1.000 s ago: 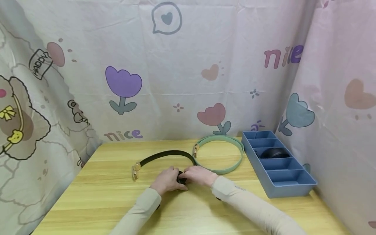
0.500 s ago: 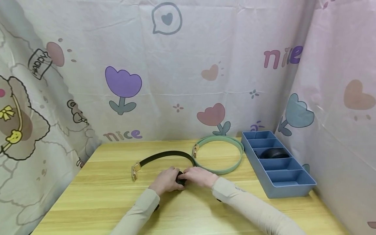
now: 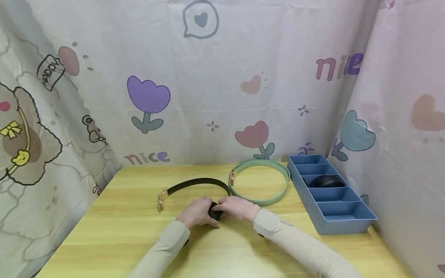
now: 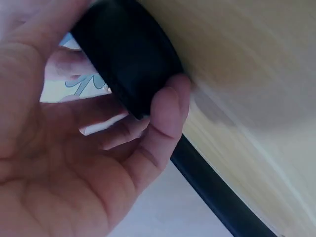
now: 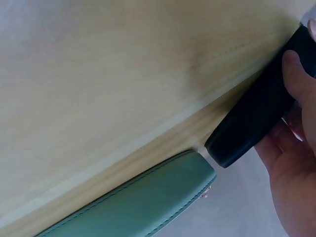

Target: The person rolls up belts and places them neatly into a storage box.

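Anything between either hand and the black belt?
Nothing visible. The left hand grips the black belt's rolled part, and the right hand has its thumb on the belt. The green belt lies close by on the right, not between.

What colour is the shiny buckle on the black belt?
The buckle is gold; it shows best in the head view.

Black belt (image 3: 199,180): coil (image 3: 215,212) partly hidden by the left fingers (image 4: 160,123); its approach to the coil lost behind the right fingers (image 5: 297,81), themselves cut off at the right wrist view's edge.
Green belt (image 5: 143,197): cropped below, same view.
Right sleeve (image 3: 306,245): print (image 3: 286,223) too small to read from here; lower end cropped.
Black item (image 3: 326,180), in box (image 3: 347,226): lower part behind a divider (image 3: 330,193); kind unclear.
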Demonstrator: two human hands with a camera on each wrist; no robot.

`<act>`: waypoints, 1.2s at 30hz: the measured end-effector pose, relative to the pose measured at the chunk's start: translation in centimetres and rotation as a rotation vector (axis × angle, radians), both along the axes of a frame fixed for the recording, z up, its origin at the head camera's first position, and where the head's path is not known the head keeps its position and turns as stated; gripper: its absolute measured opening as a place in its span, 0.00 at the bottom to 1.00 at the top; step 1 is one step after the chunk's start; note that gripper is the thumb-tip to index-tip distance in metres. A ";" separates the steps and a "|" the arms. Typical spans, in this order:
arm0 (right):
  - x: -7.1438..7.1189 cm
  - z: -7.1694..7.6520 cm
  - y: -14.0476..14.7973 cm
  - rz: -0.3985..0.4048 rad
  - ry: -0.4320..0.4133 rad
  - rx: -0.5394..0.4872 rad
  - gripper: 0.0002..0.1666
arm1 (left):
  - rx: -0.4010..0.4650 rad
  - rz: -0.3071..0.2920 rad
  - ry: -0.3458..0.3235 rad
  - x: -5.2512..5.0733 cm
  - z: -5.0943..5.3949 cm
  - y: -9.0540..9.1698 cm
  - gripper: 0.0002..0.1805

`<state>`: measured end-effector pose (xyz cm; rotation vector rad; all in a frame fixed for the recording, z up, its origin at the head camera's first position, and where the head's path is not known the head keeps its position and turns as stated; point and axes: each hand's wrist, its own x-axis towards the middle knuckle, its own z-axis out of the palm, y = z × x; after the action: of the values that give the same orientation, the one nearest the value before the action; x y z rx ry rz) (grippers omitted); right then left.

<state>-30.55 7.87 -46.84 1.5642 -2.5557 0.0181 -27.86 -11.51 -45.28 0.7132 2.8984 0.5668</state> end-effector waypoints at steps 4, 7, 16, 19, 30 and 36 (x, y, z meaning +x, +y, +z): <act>0.0 0.0 0.2 0.009 0.042 0.004 0.18 | -0.026 0.034 0.055 0.0 -0.2 0.5 0.29; 0.0 -0.2 0.5 0.015 0.048 -0.003 0.18 | -0.040 0.009 0.075 -0.3 -0.4 0.5 0.25; -0.5 -0.7 0.7 0.071 0.032 -0.083 0.22 | 0.012 -0.113 0.040 -0.7 -0.5 -0.1 0.20; -0.5 -0.5 0.6 0.051 0.049 -0.076 0.19 | 0.019 -0.056 0.037 -0.4 -0.4 0.1 0.24; -0.4 -0.2 0.5 0.010 -0.002 -0.022 0.18 | -0.032 0.005 0.098 -0.3 -0.9 0.8 0.24; -0.4 0.3 0.5 -0.017 -0.052 0.017 0.23 | -0.030 -0.049 0.068 -0.4 -0.3 0.4 0.22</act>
<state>-30.98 8.40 -46.49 1.5681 -2.6147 0.0360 -28.28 -11.11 -45.59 0.8118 2.9356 0.5019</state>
